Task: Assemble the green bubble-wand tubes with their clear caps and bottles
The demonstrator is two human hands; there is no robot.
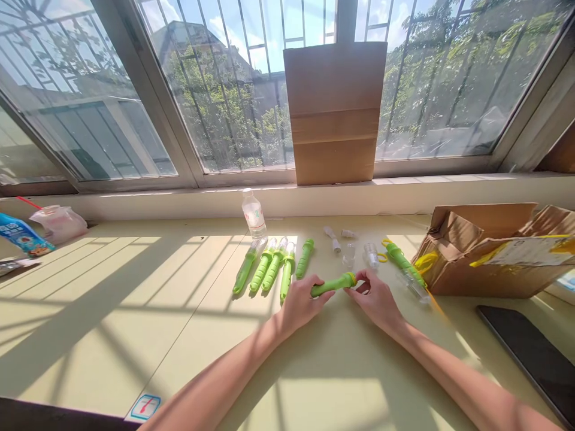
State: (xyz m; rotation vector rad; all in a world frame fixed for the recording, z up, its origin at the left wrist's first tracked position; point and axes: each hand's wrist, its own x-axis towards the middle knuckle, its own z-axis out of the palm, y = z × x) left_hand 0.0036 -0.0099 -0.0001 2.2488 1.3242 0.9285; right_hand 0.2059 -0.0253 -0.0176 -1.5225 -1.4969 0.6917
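In the head view, the person's left hand [302, 302] is closed around the handle end of a green tube [331, 285], thumb along the near side and fingers over the far side. This grip seems meant to keep the tube steady, lying crosswise above the table [148, 326], while its other end is free to be worked on. The right hand [376, 300] has its thumb and fingertips drawn in at the yellow-rimmed end, touching it in a light pinch; whether a small part sits between those fingertips cannot be told.

Just beyond the left hand stand no loose parts but a row: four green sticks with clear tops [271, 270] lie side by side, and a lone green stick [305, 258] without a clear top lies to their right, probably lined up so that like pieces are together. A water bottle [254, 214] stands behind the row. Past the right hand, small clear pieces [348, 255] and a clear cap with a yellow loop [372, 255] lie within easy reach, likely spread out for picking up. Another green stick [401, 261] lies between them and the open cardboard box [494, 269].
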